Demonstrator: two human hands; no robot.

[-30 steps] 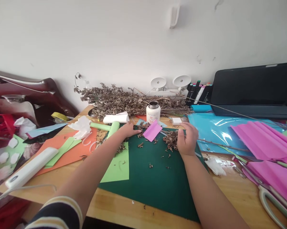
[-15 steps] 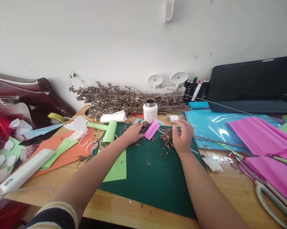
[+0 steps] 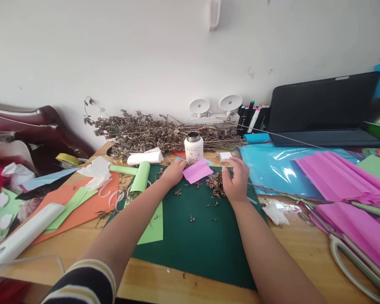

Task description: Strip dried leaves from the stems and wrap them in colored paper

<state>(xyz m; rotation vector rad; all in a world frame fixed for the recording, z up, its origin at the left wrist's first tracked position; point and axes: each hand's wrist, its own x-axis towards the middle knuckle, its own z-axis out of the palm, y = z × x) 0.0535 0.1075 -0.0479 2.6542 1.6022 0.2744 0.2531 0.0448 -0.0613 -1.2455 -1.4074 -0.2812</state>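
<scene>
My left hand rests at the far edge of a dark green mat and pinches the left edge of a small folded pink paper. My right hand stands on its edge to the right, fingers curved and apart, cupped against a small heap of dried plant crumbs. The pink paper lies between the two hands, just beyond the crumbs. More crumbs are scattered over the mat nearer to me.
A white bottle and a bundle of dried branches lie behind the hands. A green paper roll and orange paper are at left. Blue film, pink tissue and scissors are at right.
Both hands drew closer together around the crumbs. My left hand reached the pink paper and took its edge, and the paper turned flatter. The view shifted slightly right.
</scene>
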